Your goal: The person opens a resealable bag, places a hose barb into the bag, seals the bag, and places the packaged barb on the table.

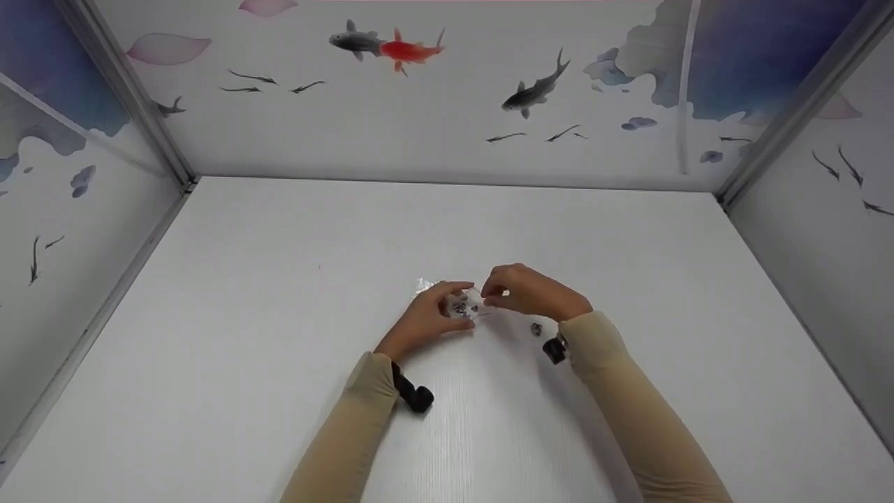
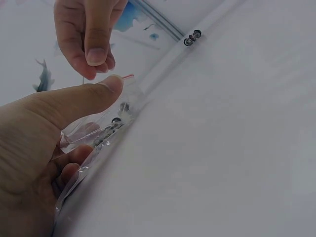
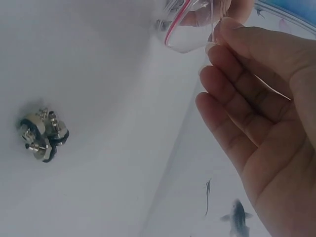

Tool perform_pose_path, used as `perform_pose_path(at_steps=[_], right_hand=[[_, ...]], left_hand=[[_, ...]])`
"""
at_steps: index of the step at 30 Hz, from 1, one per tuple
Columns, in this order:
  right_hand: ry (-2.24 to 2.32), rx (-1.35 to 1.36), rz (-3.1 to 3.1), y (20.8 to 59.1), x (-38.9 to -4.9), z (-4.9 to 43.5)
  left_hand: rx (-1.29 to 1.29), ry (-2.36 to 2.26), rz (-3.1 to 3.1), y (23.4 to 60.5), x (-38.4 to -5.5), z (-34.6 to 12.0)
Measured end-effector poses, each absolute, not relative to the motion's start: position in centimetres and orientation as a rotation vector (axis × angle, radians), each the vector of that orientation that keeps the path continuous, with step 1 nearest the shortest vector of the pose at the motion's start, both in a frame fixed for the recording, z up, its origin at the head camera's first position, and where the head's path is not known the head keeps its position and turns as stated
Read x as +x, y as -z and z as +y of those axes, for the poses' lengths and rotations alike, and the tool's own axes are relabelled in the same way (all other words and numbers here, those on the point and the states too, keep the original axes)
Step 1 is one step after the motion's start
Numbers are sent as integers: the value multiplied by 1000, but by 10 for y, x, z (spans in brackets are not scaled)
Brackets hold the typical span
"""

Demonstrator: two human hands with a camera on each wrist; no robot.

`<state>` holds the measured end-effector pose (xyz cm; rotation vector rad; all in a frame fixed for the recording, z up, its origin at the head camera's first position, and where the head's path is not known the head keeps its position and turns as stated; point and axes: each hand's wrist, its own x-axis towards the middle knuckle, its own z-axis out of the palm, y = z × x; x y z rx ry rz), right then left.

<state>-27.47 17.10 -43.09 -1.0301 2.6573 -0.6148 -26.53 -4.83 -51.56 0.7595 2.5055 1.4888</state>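
White tabletop [image 1: 230,314]: L hand [image 1: 426,314] grips zip bag [image 1: 464,307], R hand [image 1: 532,290] at its edge, hold unclear; prob. opening it, next needs it spread wide.

You are facing a white far wall [image 1: 279,140], where a red fish [image 1: 411,51] and grey fish [image 1: 534,94] are showing among pink petals [image 1: 169,49] and a blue wash [image 1: 761,56]. A left wall [image 1: 70,286] and right wall [image 1: 824,258] are carrying similar prints. Metal posts [image 1: 131,91] are lining the far corners, and soft light is falling on your white table [image 1: 209,314].
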Motion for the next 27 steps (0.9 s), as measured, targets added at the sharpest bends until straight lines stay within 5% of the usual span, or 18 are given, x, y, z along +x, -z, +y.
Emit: perform_pose_path(at_steps=[27], right_hand=[[515,-784,2562,432,-272,218]], left_hand=[[754,-1491,2500,516,-265,-49]])
